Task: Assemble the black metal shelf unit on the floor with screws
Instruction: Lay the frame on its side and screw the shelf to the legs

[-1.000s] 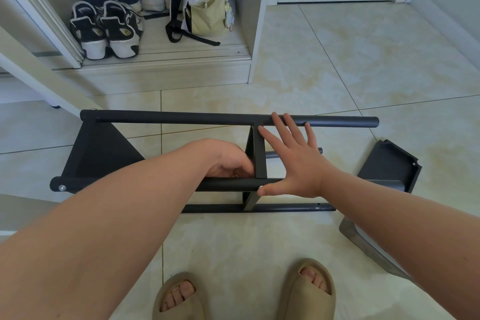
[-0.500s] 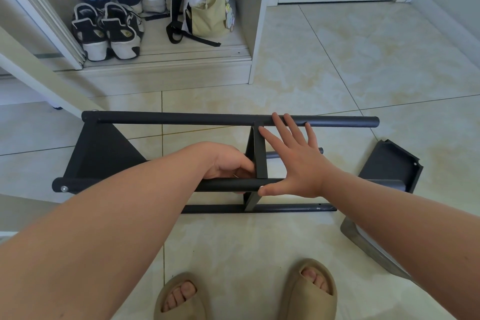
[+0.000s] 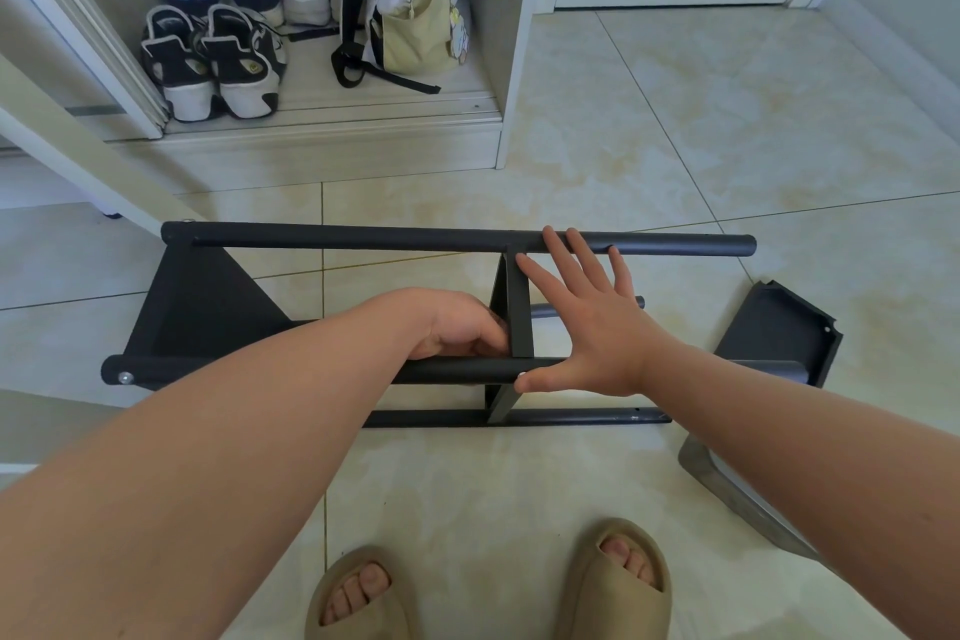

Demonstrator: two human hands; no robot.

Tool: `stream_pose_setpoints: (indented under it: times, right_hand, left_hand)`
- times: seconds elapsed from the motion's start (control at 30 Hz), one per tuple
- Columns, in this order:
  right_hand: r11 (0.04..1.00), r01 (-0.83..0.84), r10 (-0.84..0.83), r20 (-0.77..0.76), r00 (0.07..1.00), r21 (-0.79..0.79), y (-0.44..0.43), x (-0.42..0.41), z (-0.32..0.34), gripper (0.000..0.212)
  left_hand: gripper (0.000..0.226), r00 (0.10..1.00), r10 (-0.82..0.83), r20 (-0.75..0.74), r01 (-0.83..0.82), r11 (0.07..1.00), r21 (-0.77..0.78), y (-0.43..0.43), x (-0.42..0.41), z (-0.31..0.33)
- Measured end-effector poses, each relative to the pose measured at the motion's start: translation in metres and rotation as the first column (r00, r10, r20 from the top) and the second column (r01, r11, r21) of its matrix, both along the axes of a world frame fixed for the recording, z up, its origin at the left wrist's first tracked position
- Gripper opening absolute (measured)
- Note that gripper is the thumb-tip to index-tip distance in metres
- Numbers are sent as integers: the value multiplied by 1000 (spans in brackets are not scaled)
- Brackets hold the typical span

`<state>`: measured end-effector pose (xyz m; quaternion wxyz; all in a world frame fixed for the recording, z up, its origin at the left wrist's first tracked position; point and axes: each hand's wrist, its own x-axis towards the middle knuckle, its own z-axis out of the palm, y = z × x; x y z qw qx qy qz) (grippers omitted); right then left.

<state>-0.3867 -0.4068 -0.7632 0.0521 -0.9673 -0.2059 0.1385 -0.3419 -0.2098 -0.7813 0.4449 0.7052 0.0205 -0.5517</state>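
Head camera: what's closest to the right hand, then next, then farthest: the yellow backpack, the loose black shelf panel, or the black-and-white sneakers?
From the right hand:
1. loose black shelf panel, on the floor to its right.
2. yellow backpack, in the cupboard ahead.
3. black-and-white sneakers, far left of the cupboard.

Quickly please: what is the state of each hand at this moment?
Left hand: fingers curled beside the middle shelf panel; whether they hold anything cannot be told.
Right hand: open and flat, touching the far tube.
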Motion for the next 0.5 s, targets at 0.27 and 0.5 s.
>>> stream_pose_setpoints:
  times: [0.27,0.5]
  right_hand:
    - [1000,1,-1,0,1000,-12,0,0,1,127]
    - [1000,0,0,-4,1000,-1,0,-1,2,128]
  left_hand:
    - [17,998,20,-56,-23,998,-56,2,0,1]
    - [18,989,39,-143,-35,999,30,3,1,1]
